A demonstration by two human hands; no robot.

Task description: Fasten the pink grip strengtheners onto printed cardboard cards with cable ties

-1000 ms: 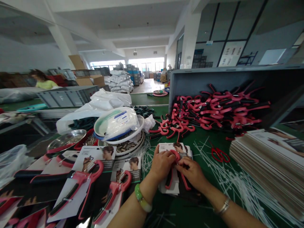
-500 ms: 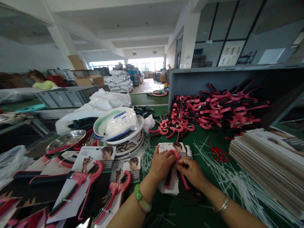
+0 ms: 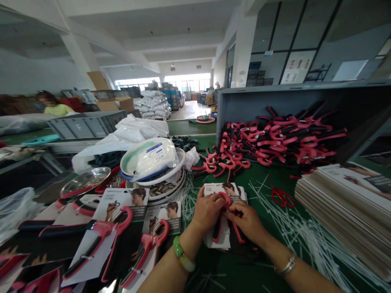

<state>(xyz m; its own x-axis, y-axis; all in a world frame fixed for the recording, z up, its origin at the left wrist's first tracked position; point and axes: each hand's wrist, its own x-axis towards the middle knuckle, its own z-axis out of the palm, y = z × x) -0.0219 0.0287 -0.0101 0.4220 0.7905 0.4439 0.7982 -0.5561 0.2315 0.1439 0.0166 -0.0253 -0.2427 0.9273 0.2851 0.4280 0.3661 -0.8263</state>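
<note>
A pink and black hand grip strengthener (image 3: 239,233) lies on a stack of printed backing cards (image 3: 222,240) in front of me, its handles pointing towards me. My left hand (image 3: 209,209) is closed over its curved pink top and the card's left edge. From the other side my right hand (image 3: 244,217) pinches at its neck, fingertips close to the left hand's. Whether a thin tie is between those fingertips is hidden. To the left, more hand grip strengtheners (image 3: 149,242) lie on printed cards, some fastened with clear ties.
A grey crate (image 3: 293,87) on its side spills loose strengtheners (image 3: 275,140). White cable ties (image 3: 305,240) and red scissors (image 3: 283,197) lie right, beside a tall card stack (image 3: 339,219). Left stand stacked basins (image 3: 152,162) and a metal dish (image 3: 85,181). A person (image 3: 55,106) is far left.
Both hands stay almost exactly where they were on the strengthener. The person in the background has shifted slightly.
</note>
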